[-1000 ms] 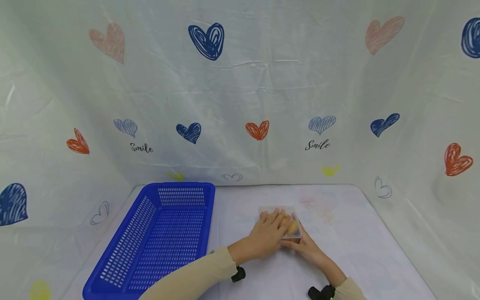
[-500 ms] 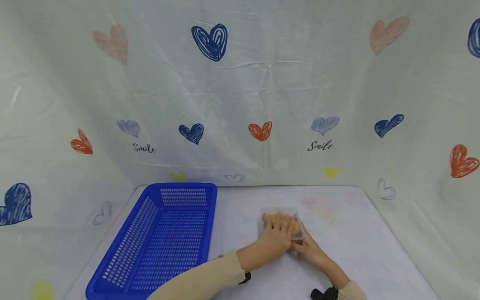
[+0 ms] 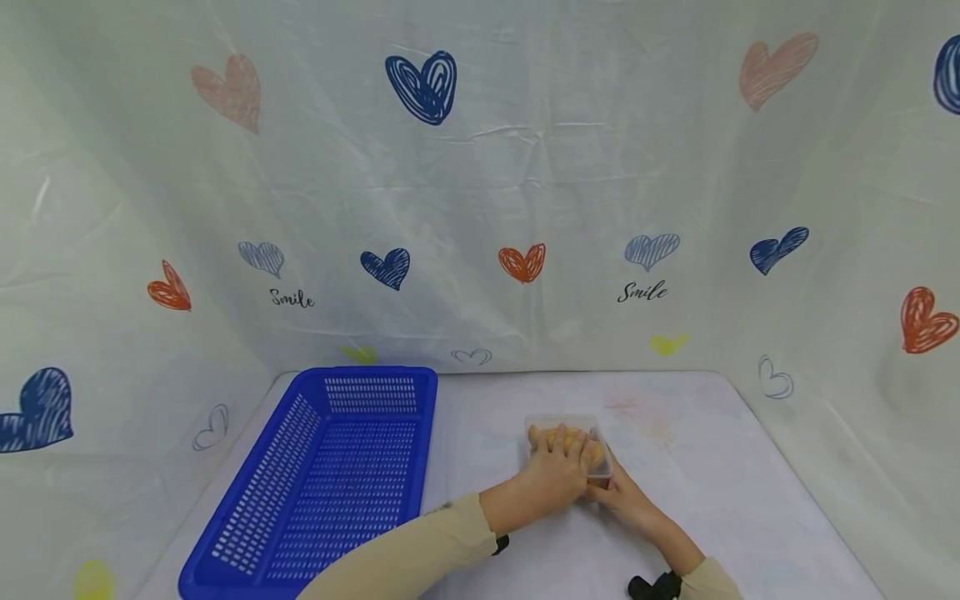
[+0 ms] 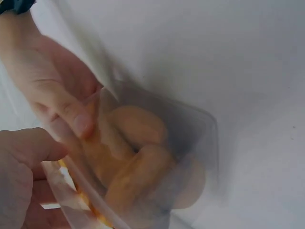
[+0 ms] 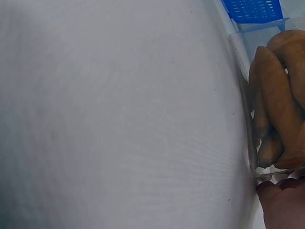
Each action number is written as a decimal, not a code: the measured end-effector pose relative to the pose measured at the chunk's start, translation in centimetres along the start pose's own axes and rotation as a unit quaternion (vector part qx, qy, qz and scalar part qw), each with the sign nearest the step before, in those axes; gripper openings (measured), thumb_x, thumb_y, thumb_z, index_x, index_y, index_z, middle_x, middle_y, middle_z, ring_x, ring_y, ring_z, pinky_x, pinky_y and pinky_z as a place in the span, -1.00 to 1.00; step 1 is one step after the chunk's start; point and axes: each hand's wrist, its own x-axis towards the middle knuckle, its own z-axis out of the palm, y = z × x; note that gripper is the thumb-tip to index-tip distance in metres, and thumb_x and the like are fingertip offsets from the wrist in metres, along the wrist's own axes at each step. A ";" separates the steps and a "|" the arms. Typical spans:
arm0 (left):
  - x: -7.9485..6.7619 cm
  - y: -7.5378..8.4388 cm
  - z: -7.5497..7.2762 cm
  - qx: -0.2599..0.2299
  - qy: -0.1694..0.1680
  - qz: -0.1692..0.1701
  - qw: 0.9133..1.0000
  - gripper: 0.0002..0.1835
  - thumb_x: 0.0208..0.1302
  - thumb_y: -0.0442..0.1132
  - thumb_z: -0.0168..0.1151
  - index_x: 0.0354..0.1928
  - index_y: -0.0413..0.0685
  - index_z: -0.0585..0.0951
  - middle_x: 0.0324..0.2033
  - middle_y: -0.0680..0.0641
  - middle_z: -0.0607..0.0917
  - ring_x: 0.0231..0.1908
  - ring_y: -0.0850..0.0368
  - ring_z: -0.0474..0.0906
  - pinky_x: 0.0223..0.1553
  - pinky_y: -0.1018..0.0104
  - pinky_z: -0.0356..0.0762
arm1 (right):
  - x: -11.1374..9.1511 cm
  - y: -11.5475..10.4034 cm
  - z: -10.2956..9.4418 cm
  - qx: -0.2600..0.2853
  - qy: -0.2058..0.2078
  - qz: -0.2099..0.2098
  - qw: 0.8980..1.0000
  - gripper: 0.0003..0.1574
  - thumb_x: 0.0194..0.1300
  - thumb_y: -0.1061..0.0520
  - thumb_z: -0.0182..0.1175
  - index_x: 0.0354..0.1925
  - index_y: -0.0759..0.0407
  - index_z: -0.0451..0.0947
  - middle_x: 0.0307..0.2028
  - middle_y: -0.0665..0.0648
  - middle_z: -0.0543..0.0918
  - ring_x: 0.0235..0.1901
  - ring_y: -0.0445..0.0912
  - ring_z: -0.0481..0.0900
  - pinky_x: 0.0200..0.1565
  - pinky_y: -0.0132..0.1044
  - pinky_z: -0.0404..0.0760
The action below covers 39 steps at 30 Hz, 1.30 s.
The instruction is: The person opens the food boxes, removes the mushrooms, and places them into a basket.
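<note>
A clear plastic box (image 3: 602, 476) sits on the white table, right of its middle. Inside it lie several long, rounded orange-brown pieces (image 5: 276, 90); their exact kind does not show. My left hand (image 3: 551, 479) lies over the top of the box, its fingers spread and stretched across the pieces. In the left wrist view its thumb (image 4: 47, 145) is right at the box wall. My right hand (image 3: 628, 502) grips the near right corner of the box, thumb on the near wall. Its other fingers are partly hidden behind the box.
A large blue plastic basket (image 3: 431, 417) with slotted walls stands on the left of the table, below the left sleeve (image 3: 420, 546). A white curtain (image 3: 570, 192) printed with hearts hangs behind the table and along both sides.
My left hand has drawn back slightly toward me over the box, its fingers settling on the pieces. The right hand keeps its hold on the corner. The head view has shifted a little.
</note>
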 end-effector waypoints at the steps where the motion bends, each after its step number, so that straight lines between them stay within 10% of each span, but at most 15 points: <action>1: 0.0 -0.2 -0.1 -0.010 -0.007 0.002 1.000 -0.33 0.50 0.21 -0.06 0.47 -0.01 0.35 0.38 -0.04 0.42 0.28 -0.07 0.43 0.06 -0.06 0.58 | 0.0 0.0 0.0 -0.001 -0.001 -0.001 1.000 0.22 0.37 0.20 0.26 0.55 0.34 -0.42 0.52 0.44 -0.15 0.47 0.30 -0.11 0.16 -0.64 0.15; 8: 0.3 -2.3 -1.0 -0.082 -0.038 0.016 0.996 -0.29 0.46 0.25 -0.01 0.49 0.04 0.30 0.37 0.05 0.40 0.22 0.03 0.44 -0.04 0.06 0.60 | 0.0 -0.4 0.0 -0.004 -0.003 0.024 1.000 0.12 0.37 0.13 0.30 0.55 0.30 -0.21 0.36 0.39 0.32 0.27 0.13 0.38 0.13 -0.44 0.41; 12: 0.6 -4.2 -1.6 -0.172 -0.035 0.026 0.984 -0.42 0.50 0.15 0.03 0.42 0.07 0.42 0.38 0.03 0.41 0.25 0.05 0.45 0.08 0.20 0.58 | 0.1 -0.8 0.0 -0.019 0.008 0.048 0.999 0.06 0.36 0.07 0.32 0.54 0.23 -0.10 0.38 0.31 0.31 0.32 0.11 0.28 0.26 -0.12 0.32; 19: 0.9 -7.4 -2.0 -0.384 -0.016 0.006 0.923 -0.55 0.57 -0.02 -0.02 0.39 0.05 0.47 0.26 0.04 0.56 0.20 0.16 0.51 0.09 0.27 0.56 | 0.2 -0.9 -0.2 -0.008 0.006 0.052 0.999 0.31 0.36 0.05 0.31 0.58 0.12 -0.47 0.56 0.28 -0.26 0.51 0.19 -0.27 0.41 0.29 -0.22; 30: 1.3 -9.7 -0.3 -0.494 0.075 -0.069 0.863 -0.54 0.49 0.14 0.06 0.22 0.10 0.64 0.12 0.10 0.67 0.04 0.23 0.62 0.06 0.32 0.56 | 0.3 -0.6 -0.1 -0.014 0.011 0.040 0.999 0.32 0.36 0.06 0.31 0.58 0.09 -0.50 0.56 0.28 -0.34 0.51 0.24 -0.42 0.37 0.36 -0.35; 39: 1.9 -10.2 1.4 -0.606 0.132 -0.142 0.771 -0.58 0.42 0.13 0.17 0.10 0.06 0.70 0.03 0.11 0.71 0.02 0.20 0.65 0.02 0.29 0.60 | 0.3 -0.7 0.0 -0.001 0.008 0.049 0.999 0.34 0.36 0.05 0.32 0.58 0.06 -0.51 0.56 0.28 -0.35 0.51 0.23 -0.43 0.37 0.35 -0.36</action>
